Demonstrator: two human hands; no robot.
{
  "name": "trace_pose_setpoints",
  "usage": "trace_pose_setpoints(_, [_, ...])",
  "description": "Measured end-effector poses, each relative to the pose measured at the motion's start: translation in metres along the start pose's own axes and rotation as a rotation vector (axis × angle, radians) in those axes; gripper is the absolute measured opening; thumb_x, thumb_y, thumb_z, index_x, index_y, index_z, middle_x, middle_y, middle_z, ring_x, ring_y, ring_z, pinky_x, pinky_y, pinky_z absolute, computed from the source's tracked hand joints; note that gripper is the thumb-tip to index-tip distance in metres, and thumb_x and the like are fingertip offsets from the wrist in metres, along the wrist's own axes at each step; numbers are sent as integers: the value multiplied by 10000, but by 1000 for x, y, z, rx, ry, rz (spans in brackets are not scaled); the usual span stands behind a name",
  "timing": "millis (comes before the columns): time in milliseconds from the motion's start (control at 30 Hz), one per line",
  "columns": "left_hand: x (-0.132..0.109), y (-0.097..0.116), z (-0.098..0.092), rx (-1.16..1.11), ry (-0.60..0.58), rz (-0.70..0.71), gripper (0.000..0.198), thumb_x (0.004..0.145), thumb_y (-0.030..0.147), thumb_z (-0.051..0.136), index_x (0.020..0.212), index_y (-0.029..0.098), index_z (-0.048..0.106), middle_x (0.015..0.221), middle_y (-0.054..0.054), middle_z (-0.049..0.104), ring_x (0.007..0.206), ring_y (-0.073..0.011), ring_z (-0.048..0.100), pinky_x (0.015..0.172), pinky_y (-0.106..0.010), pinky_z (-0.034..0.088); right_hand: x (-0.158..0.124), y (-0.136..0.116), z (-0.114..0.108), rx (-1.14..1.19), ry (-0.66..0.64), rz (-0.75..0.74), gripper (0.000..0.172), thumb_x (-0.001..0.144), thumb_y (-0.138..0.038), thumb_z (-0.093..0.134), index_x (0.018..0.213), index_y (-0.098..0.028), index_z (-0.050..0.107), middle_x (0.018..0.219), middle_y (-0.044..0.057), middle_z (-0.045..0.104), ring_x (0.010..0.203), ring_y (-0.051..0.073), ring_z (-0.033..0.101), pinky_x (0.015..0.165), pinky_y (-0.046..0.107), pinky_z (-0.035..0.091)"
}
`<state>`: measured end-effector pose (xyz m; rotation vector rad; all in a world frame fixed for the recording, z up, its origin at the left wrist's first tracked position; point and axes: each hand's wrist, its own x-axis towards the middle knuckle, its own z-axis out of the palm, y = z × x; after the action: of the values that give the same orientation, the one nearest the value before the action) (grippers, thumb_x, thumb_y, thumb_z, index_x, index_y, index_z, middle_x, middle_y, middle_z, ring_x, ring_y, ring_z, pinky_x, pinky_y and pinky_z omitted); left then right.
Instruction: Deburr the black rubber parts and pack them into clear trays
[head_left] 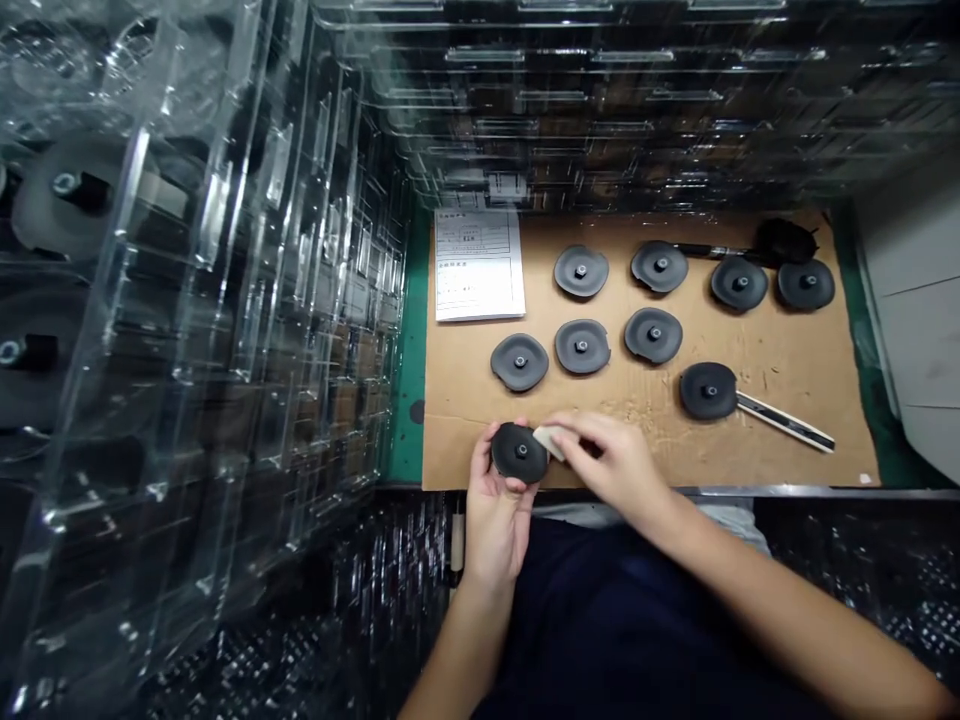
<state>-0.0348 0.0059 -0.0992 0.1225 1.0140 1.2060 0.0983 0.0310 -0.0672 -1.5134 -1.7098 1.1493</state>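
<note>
Near the front edge of the cardboard, my left hand (498,520) grips a dark grey rounded disc part (517,456) with a small raised hub at its centre, fingers around its rim. Pinched in my right hand (619,462) is a small pale flat piece (550,440), which touches the right rim of that disc. Similar discs lie hub up beyond my hands, the closest being one disc (519,362) just past the held one. Another disc (708,390) rests at the right against a pale-edged, dark strip-like tool (787,422).
A cardboard sheet (465,400) covers the green bench top (409,400). Printed papers (480,265) lie at its back left. A black brush-like object (784,242) is at the back right. Stacked clear plastic trays (300,270) rise at the left and along the back (600,100).
</note>
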Motion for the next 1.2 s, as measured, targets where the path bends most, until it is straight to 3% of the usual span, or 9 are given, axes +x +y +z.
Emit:
trace_pose_setpoints(167, [0, 1, -1, -4, -67, -41, 531, 720, 277, 742, 1188, 324, 496, 1302, -67, 542, 1186, -259, 539, 1009, -408, 414, 2, 8, 1, -19, -3, -95, 195, 891, -189, 505, 1021, -199, 651, 969, 19, 705, 890, 127, 652, 825, 230, 504])
trace_pose_setpoints(333, [-9, 7, 8, 17, -156, -88, 521, 715, 295, 745, 1181, 283, 512, 1265, -87, 569, 1173, -252, 544, 993, -385, 425, 16, 11, -17, -142, 137, -60, 208, 905, -229, 480, 1024, -172, 640, 975, 68, 681, 915, 192, 620, 829, 326, 487])
trace_pose_setpoints(433, [-21, 12, 14, 64, -188, -168, 578, 699, 312, 754, 1224, 259, 519, 1270, -89, 571, 1131, -226, 569, 921, -293, 476, -7, -12, -23, -111, 165, -163, 234, 913, -208, 457, 1101, -184, 593, 999, 63, 659, 938, 180, 598, 850, 322, 476])
trace_pose_setpoints(533, [-31, 15, 20, 90, -237, -235, 622, 646, 340, 787, 1210, 217, 555, 1254, -100, 588, 1084, -233, 593, 886, -269, 497, -31, -37, -25, -41, 49, -230, 228, 906, -152, 444, 1078, -195, 588, 945, 44, 656, 869, 147, 608, 793, 271, 493])
trace_pose_setpoints(633, [-40, 15, 27, 98, -246, -218, 512, 659, 323, 784, 1126, 200, 614, 1072, -64, 672, 993, -209, 630, 886, -279, 498, -38, -50, -29, -84, 35, -252, 207, 905, -152, 445, 1036, -187, 602, 900, 40, 646, 827, 138, 604, 762, 259, 493])
trace_pose_setpoints(733, [-50, 17, 33, 138, -263, -183, 446, 679, 278, 775, 1094, 194, 634, 1015, -54, 687, 983, -214, 638, 923, -306, 481, -45, -54, -31, -134, 204, -380, 226, 903, -152, 446, 1084, -159, 580, 914, 65, 646, 860, 166, 592, 803, 312, 483])
trace_pose_setpoints(900, [-61, 21, 38, 169, -267, -168, 630, 602, 215, 821, 1184, 267, 587, 1162, -42, 650, 1030, -241, 630, 853, -289, 521, -61, -57, -34, -85, 119, -425, 230, 889, -125, 456, 1083, -170, 571, 922, 53, 662, 821, 146, 604, 784, 293, 499])
trace_pose_setpoints(1033, [-64, 19, 45, 208, -299, -135, 601, 621, 292, 813, 1181, 228, 602, 1013, -37, 699, 976, -202, 645, 898, -266, 498, -56, -61, -41, -145, 252, -451, 209, 905, -157, 445, 1054, -134, 589, 900, 75, 654, 847, 170, 602, 798, 320, 496])
trace_pose_setpoints(1200, [-71, 23, 51, 184, -332, -161, 643, 540, 287, 857, 1138, 249, 624, 1127, -40, 676, 1010, -231, 643, 882, -281, 519, -80, -52, -57, -142, 120, -450, 233, 887, -127, 473, 1097, -164, 565, 895, 47, 650, 809, 147, 593, 760, 286, 495])
